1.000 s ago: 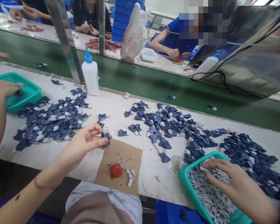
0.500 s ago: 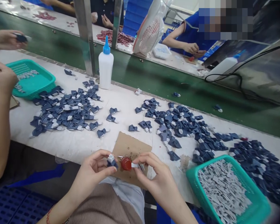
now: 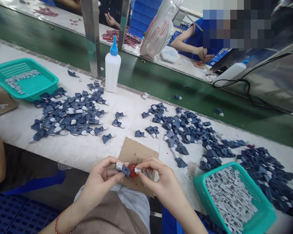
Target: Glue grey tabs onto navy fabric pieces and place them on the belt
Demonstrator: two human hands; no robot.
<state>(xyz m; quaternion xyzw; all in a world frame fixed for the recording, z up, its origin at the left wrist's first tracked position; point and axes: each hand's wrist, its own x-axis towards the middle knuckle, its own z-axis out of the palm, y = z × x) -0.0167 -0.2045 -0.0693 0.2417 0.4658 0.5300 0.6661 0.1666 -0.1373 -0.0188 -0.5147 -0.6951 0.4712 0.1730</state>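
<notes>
A white-topped table (image 3: 134,107) is spread with dark blue pieces, gathered in a left pile (image 3: 73,112) and, on the right, in a long pile (image 3: 188,125) that is stretched toward the near right. At the near right a green basket (image 3: 200,191) is set, deep-walled and perforated, and a thick layer of small light grey pieces is held in it. At the far left a shallower green basket (image 3: 42,92) is seen; small pale pieces are scattered over part of its floor. A brown cardboard (image 3: 130,148) is laid flat at the near edge, between the piles. Beyond the left pile, near the far edge, a white bottle (image 3: 113,73) with a blue nozzle is stood upright.

The blue piece (image 3: 125,170) is gripped between the thumb and fingers of the left hand (image 3: 102,177), above the cardboard's near left part. It is dark blue, with a whitish, blocky part at its left end, and is partly covered by the fingers. Just to its right, a red cap (image 3: 133,171), round and glossy, is seen on the cardboard. A small white piece (image 3: 137,170) is pinched by the right hand (image 3: 158,175) at the cap's right side; whether the two are touching cannot be told.
</notes>
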